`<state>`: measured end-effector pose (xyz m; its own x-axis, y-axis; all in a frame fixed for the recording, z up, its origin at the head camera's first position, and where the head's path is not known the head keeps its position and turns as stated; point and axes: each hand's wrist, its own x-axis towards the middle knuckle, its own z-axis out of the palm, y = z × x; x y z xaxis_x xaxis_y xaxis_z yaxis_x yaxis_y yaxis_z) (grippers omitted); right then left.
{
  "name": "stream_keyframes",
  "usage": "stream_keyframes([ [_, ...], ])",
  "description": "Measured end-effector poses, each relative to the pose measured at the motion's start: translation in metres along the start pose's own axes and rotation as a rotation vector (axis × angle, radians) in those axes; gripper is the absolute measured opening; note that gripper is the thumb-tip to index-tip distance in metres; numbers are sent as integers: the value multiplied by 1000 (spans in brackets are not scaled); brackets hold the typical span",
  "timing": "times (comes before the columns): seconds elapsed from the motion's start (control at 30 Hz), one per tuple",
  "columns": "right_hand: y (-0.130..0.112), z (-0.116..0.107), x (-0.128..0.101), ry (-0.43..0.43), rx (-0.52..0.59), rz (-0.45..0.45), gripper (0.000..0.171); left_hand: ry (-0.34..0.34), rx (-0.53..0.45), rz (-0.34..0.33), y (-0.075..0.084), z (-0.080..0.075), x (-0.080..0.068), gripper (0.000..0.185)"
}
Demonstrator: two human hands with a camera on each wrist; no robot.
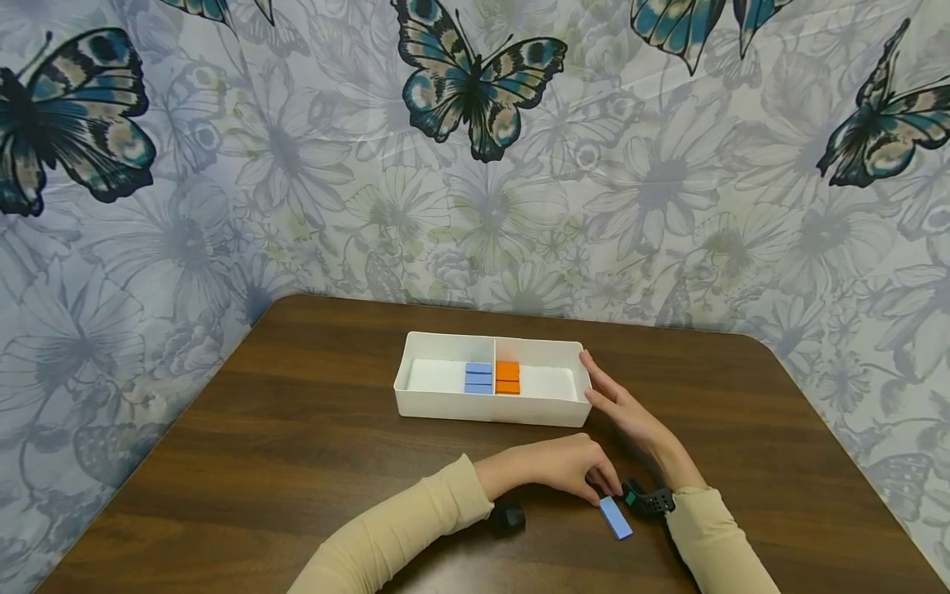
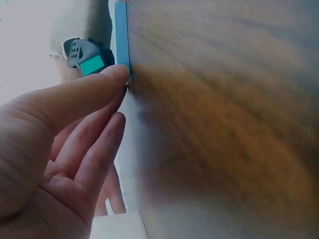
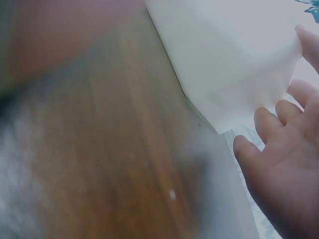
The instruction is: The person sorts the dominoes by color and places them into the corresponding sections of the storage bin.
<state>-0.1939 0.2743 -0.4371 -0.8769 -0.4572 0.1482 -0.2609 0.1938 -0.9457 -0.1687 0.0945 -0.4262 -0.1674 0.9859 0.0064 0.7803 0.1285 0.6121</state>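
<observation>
Brown wooden table [image 1: 297,429] carries 1 white tray [image 1: 475,406], 1 blue block [image 1: 615,518].

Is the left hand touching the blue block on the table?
Touching. The left wrist view shows a fingertip of the left hand pressed on the end of the blue block, with no gap between them.

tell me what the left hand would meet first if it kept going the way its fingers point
Probably the blue block: the left hand points right and down, fingertips already at the block's near end. Beyond it lies the right wrist's camera strap.
</observation>
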Motion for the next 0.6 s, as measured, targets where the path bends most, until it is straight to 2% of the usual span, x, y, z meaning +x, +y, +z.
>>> stream_keyframes([
  [0.17,0,0,0,0,-3,2,58,0,18,9,0,0,1,29],
  [0.43,0,-1,0,0,-9,3,58,-5,-38,6,1,1,1,30],
  [0.6,0,0,-1,-2,-5,3,58,12,-37,11,4,1,-3,32],
])
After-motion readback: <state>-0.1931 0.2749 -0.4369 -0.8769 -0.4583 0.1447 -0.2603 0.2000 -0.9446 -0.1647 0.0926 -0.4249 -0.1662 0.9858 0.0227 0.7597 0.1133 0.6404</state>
